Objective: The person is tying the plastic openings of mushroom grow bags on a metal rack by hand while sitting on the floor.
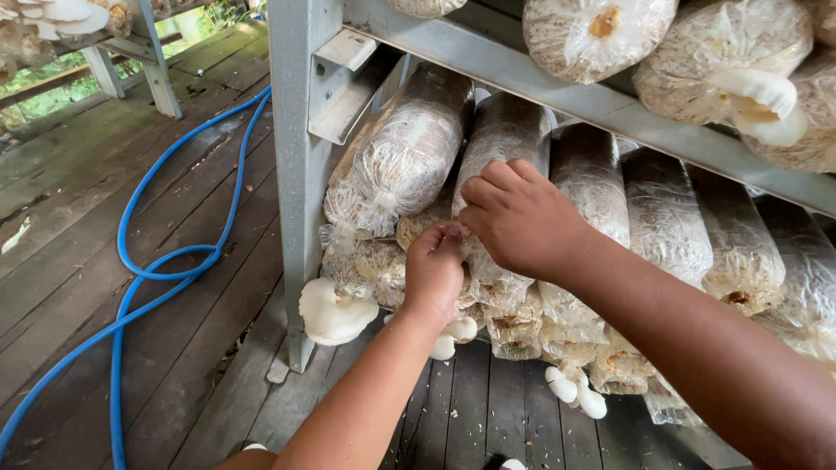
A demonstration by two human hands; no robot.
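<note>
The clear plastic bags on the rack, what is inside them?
The bags hold a pale brown, crumbly filling packed tight. White mushrooms sprout from some open ends. Both hands, left and right, cover one bag's mouth, so what grows there is hidden.

place: mushroom farm shed | evidence: bagged substrate blocks (pixel 409 157) on metal rack (pixel 296 130), white mushrooms (pixel 333 312), plank floor (pixel 78 252)

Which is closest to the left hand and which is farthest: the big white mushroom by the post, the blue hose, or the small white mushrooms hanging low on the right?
From the left hand:
1. Big white mushroom, lower left by the post.
2. Small white mushrooms, lower right.
3. Blue hose, far left on the floor.
</note>
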